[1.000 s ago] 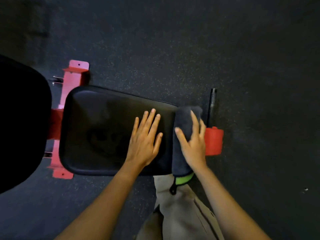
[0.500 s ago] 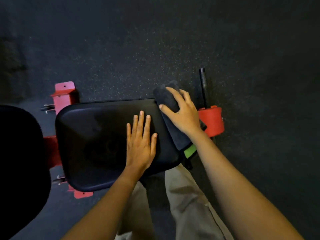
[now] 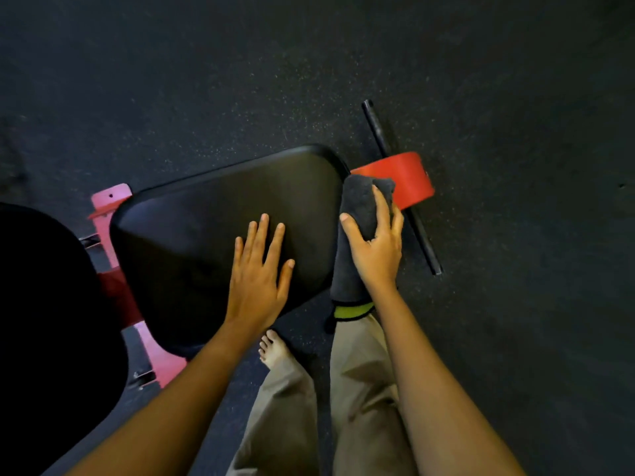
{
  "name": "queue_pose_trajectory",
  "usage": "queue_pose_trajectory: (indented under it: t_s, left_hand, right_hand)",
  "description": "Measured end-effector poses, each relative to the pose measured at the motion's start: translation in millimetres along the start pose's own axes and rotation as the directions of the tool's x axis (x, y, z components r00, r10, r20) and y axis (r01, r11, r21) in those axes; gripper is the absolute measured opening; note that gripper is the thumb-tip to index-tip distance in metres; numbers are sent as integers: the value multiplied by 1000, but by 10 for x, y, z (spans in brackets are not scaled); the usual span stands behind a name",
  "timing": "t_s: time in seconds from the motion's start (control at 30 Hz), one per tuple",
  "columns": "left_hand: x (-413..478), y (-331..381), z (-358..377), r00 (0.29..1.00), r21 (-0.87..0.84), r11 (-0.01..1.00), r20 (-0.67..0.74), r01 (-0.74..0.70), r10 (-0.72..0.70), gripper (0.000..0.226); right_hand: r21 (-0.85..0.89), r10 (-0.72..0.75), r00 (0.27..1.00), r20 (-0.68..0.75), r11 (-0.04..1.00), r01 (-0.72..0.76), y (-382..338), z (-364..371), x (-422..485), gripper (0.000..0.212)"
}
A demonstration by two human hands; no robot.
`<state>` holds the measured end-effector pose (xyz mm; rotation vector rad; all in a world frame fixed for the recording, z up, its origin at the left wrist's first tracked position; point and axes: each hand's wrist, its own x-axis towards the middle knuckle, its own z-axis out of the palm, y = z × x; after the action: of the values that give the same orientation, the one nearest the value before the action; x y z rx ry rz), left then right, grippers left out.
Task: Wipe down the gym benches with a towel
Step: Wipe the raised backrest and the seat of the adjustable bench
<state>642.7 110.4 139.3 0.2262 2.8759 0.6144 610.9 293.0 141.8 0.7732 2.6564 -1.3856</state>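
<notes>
Gripping the towel (image 3: 357, 218), your right fingers (image 3: 382, 207) have swept the pad (image 3: 213, 228)'s right end; left fingers (image 3: 260, 238) lie spread.

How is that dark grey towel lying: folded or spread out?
Folded: the dark grey terry towel is a thick, narrow bundle over the end of the black padded bench seat, gripped by the right hand.

Person viewed from above, two bare forearms (image 3: 443, 389), left hand (image 3: 257, 280), right hand (image 3: 376, 250), loose beige trousers (image 3: 357, 389) with soft folds down both legs, one bare foot (image 3: 273, 350), toes showing at the trouser hem
</notes>
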Motion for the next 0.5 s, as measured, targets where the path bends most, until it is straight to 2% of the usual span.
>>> queue_pose_trajectory:
  t_s: [0.17, 0.3, 0.33, 0.43, 0.5]
  left_hand:
    - [-320, -155, -50, 1000, -76, 997, -16, -2, 1, 53]
    - [-600, -317, -104, 999, -117, 992, -32, 39, -43, 53]
    - [-672, -372, -109, 998, -121, 992, -32, 41, -45, 53]
    - [-809, -474, -114, 999, -120, 992, -21, 40, -43, 53]
    - [-859, -489, -123, 999, -114, 992, -14, 44, -46, 53]
  right_hand:
    - [155, 286, 934, -212, 954, -257, -15, 350, -644, 82]
    - [242, 303, 903, -304, 941, -235, -226, 681, -1198, 82]
    - [259, 300, 915, -270, 938, -231, -246, 791, -1371, 82]
    - [387, 370, 928, -50, 864, -324, -329, 974, -1733, 78]
    - [366, 308, 948, -76, 894, -261, -333, 939, -1734, 74]
